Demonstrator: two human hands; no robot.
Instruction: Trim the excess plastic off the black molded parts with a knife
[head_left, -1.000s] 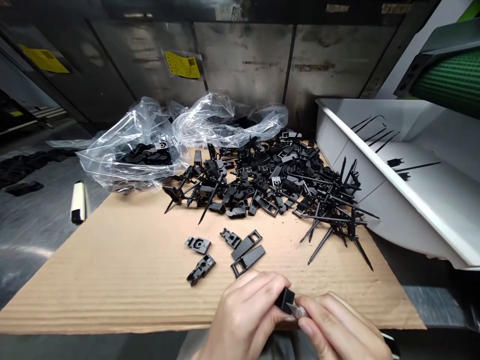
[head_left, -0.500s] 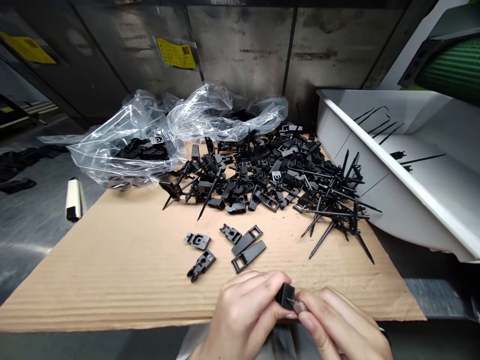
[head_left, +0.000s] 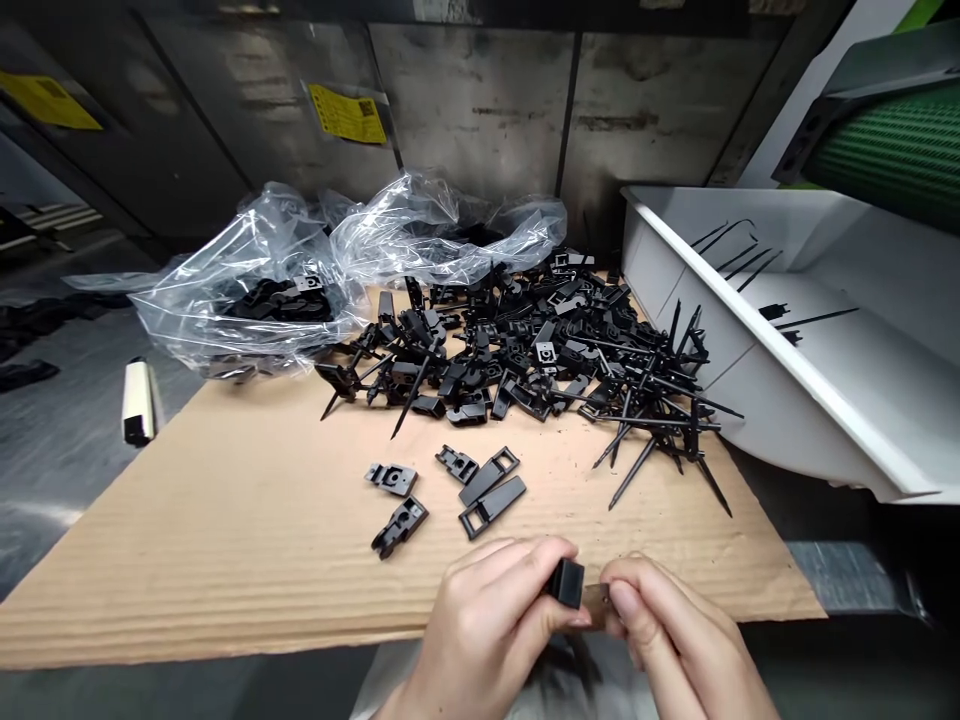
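Between the left hand (head_left: 487, 630) and the right hand (head_left: 675, 640), a black plastic part (head_left: 566, 583) sits over the front of the cardboard sheet (head_left: 225, 540), clenched by the left thumb and fingers. The right fingers (head_left: 637, 600) grasp a small metal blade (head_left: 596, 602) at the part's end. From my remote seat, the change over this last second is slight: the right hand has eased back, and the blade has lost its bright glint and looks dull, so it seems to press less on the part. Just past the fingertips lie five loose black parts (head_left: 487, 490), and farther on a heap of spiked black parts (head_left: 517, 350). Well beyond the fingers, a yellow label (head_left: 346, 113) on the metal panel (head_left: 472, 100) carries print too small for me to read; I can make out no brand.
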